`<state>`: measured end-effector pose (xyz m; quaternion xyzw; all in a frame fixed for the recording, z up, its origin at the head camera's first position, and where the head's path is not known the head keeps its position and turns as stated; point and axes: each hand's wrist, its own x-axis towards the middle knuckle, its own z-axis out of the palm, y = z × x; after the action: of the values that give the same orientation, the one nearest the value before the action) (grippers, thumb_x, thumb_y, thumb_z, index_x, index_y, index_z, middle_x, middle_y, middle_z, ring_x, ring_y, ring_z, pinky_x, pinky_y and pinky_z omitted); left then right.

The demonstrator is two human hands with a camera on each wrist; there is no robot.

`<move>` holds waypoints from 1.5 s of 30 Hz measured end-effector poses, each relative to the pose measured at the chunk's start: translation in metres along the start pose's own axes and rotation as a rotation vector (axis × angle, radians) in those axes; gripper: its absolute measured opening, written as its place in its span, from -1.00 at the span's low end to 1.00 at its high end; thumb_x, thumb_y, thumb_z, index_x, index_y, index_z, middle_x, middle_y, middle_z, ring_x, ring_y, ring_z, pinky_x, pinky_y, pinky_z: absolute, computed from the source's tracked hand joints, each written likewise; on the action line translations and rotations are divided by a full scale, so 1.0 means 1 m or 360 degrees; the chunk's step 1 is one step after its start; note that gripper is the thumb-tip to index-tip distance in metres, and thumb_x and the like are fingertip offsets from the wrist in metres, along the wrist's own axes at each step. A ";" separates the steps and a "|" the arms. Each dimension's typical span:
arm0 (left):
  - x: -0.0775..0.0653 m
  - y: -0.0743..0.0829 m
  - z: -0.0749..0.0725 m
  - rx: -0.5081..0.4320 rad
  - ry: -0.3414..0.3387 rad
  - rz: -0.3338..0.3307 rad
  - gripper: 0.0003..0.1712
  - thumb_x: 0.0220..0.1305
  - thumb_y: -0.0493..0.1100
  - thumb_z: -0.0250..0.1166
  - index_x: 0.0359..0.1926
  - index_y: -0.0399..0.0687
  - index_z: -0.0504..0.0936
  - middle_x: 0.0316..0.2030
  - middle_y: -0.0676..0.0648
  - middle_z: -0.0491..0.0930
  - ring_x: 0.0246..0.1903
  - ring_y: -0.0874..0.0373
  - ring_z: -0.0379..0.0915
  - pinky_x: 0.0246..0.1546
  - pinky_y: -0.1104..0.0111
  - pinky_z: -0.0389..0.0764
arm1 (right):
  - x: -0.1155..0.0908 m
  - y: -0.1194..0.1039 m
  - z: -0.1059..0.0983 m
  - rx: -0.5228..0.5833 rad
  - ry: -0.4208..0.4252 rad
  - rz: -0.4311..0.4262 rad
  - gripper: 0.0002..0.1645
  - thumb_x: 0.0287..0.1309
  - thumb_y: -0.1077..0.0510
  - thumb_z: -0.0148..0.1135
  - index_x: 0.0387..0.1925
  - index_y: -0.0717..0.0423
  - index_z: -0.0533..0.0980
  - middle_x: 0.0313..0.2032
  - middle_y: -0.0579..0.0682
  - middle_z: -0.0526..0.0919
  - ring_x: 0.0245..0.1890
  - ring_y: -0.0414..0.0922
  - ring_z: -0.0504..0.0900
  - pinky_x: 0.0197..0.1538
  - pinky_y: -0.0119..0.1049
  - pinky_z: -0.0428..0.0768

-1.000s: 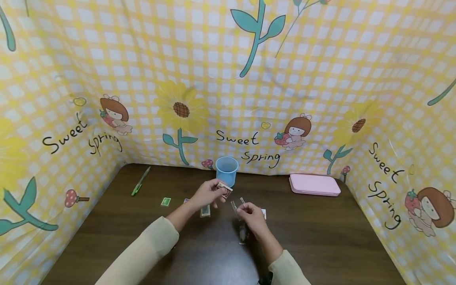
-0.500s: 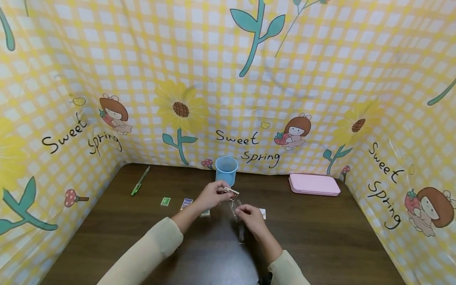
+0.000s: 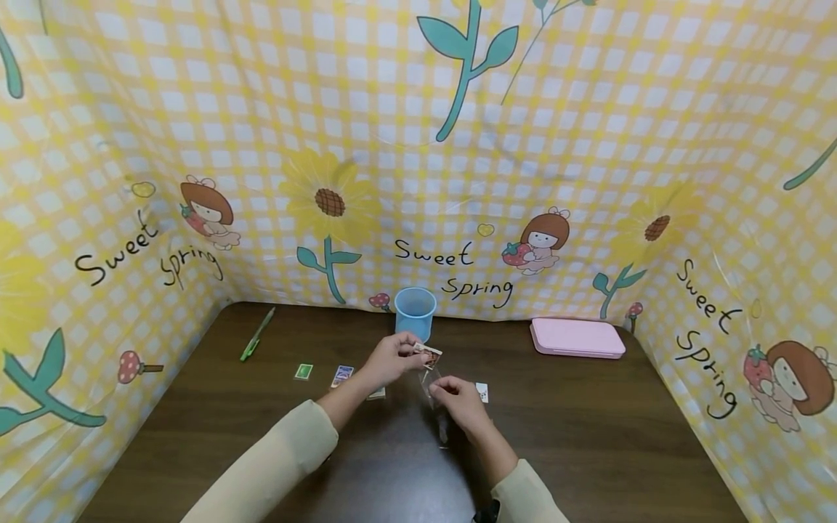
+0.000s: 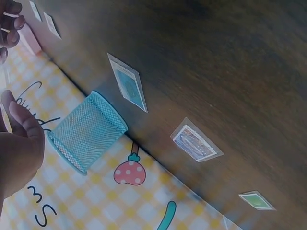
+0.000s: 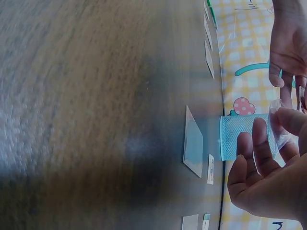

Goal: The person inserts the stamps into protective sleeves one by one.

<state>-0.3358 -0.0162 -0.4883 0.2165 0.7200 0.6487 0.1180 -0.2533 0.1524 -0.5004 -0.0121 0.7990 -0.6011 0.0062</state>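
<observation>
My left hand [image 3: 387,362] pinches a small stamp [image 3: 429,357] with a reddish-brown picture and a pale border. Just below it, my right hand [image 3: 461,401] pinches a clear plastic sleeve [image 5: 277,125] between thumb and forefinger, its other fingers loosely bent. The stamp's lower edge is right at the sleeve's upper end in the head view. Left of the hands lie a green stamp [image 3: 304,372] and a purple one [image 4: 195,143] in a clear sleeve. A sleeved teal stamp [image 4: 127,85] is mostly hidden behind the left wrist in the head view.
A blue mesh cup [image 3: 415,319] stands behind the left hand. Toward the back right sits a pink case [image 3: 578,338], and a green pen [image 3: 259,334] lies at the left. Beside the right hand is a white card [image 3: 482,392]. Patterned cloth [image 3: 366,109] surrounds the dark table [image 3: 588,436].
My left hand has moved right and slightly down, bringing the stamp to the sleeve's upper end. The purple stamp has come into view, while the left wrist now covers more of the teal one.
</observation>
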 end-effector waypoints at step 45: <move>-0.006 -0.010 -0.002 -0.0151 -0.0017 0.0013 -0.76 0.18 -0.33 0.29 -0.22 -0.39 0.43 -0.34 -0.09 0.68 -0.35 0.29 0.57 -0.23 0.35 0.59 | 0.012 0.030 0.000 0.0065 -0.0017 -0.0009 -0.75 0.16 0.14 0.26 -0.26 0.30 0.61 -0.34 0.05 0.64 -0.35 -0.20 0.48 -0.25 -0.34 0.45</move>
<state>-0.3334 -0.0213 -0.4988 0.2171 0.6869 0.6814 0.1294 -0.2660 0.1604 -0.5291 -0.0176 0.7865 -0.6172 0.0090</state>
